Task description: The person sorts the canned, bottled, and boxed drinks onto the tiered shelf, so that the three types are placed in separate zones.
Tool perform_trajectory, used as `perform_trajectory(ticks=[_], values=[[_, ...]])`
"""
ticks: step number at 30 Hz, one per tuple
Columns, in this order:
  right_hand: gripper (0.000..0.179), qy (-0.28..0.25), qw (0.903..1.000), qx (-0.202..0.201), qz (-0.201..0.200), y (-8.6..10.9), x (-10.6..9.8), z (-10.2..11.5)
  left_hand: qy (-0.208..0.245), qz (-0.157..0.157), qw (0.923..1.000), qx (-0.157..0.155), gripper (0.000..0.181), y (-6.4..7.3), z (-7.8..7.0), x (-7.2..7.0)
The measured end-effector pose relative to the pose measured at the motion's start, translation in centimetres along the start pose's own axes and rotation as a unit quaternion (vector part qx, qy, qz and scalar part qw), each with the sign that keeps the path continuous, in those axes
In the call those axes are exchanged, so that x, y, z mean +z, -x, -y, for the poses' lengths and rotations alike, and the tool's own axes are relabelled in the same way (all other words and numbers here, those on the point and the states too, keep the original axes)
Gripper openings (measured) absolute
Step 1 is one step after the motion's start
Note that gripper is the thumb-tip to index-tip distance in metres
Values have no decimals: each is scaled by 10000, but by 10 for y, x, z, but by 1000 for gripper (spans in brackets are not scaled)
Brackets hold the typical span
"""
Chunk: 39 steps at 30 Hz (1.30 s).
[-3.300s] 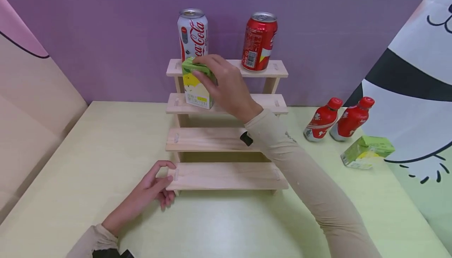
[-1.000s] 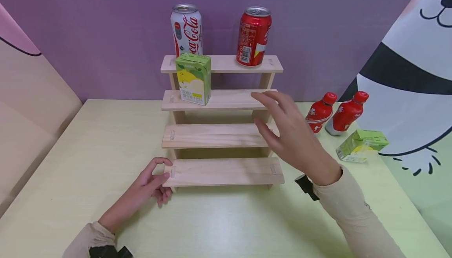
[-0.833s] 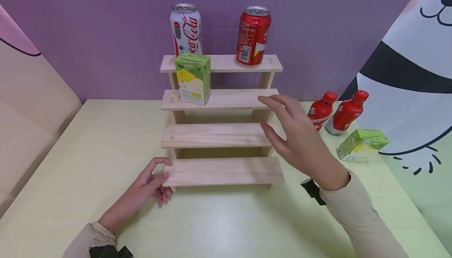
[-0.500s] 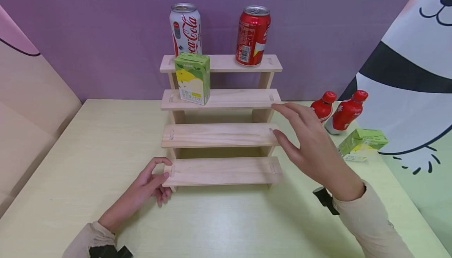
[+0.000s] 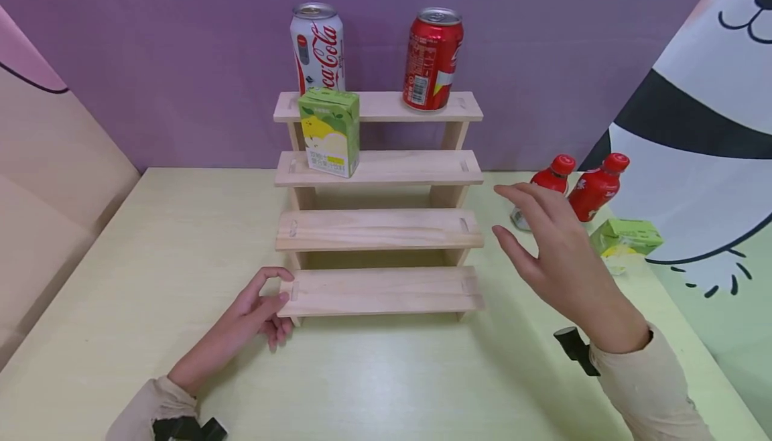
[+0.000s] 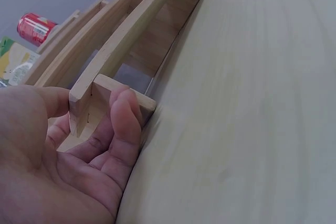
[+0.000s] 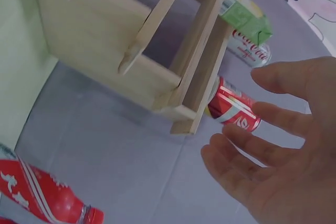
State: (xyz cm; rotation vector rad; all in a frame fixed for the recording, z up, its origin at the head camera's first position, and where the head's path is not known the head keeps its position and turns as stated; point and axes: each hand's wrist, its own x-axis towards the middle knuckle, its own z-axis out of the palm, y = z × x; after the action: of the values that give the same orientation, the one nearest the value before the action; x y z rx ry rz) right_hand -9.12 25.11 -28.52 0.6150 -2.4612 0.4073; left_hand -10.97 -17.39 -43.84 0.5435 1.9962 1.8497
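Observation:
My left hand (image 5: 254, 312) grips the left end of the lowest board of a pale wooden step shelf (image 5: 380, 291); in the left wrist view its fingertips (image 6: 126, 116) lie against the leg under that board. Held in the air to the right of the shelf, my right hand (image 5: 563, 263) has nothing in it, thumb and fingers apart. It partly covers a red bottle (image 5: 551, 176) and a green juice box (image 5: 630, 236) on the table. A second red bottle (image 5: 596, 190) stands between those two.
On the top board stand a white Coca-Cola can (image 5: 319, 52) at left and a red can (image 5: 433, 62) at right. Another green juice box (image 5: 330, 133) stands upright on the second board from the top. A purple wall (image 5: 211, 59) rises behind the table (image 5: 181, 240).
My right hand has let go of the juice box on the second board from the top and moved right and down, towards the bottles. My left hand keeps its hold on the shelf.

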Motion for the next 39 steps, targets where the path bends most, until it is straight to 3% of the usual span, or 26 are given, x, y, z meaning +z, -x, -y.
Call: perform_trajectory(ticks=[4, 11, 17, 24, 30, 34, 39], values=[[64, 104, 9998, 172, 81, 3, -3, -11, -3, 33, 10000, -38, 32, -2, 0, 2], [61, 255, 9946, 930, 385, 3, -12, -37, -148, -99, 9998, -76, 30, -1, 0, -1], [58, 290, 9897, 1312, 500, 4, -19, -59, -111, -68, 9999, -66, 31, 0, 2, -4], [56, 204, 9769, 1868, 1017, 8, -23, -86, -42, -53, 10000, -48, 32, 1, 5, -2], [53, 146, 9693, 2034, 1373, 15, -23, -113, -49, -40, 10000, -18, 32, 0, 4, -1], [62, 276, 9564, 2330, 1736, 19, -25, -129, -28, -48, 10000, -53, 32, -1, 2, -1], [76, 531, 9298, 2801, 2329, 24, -30, -145, -43, -53, 10000, -41, 31, 0, 3, -2]])
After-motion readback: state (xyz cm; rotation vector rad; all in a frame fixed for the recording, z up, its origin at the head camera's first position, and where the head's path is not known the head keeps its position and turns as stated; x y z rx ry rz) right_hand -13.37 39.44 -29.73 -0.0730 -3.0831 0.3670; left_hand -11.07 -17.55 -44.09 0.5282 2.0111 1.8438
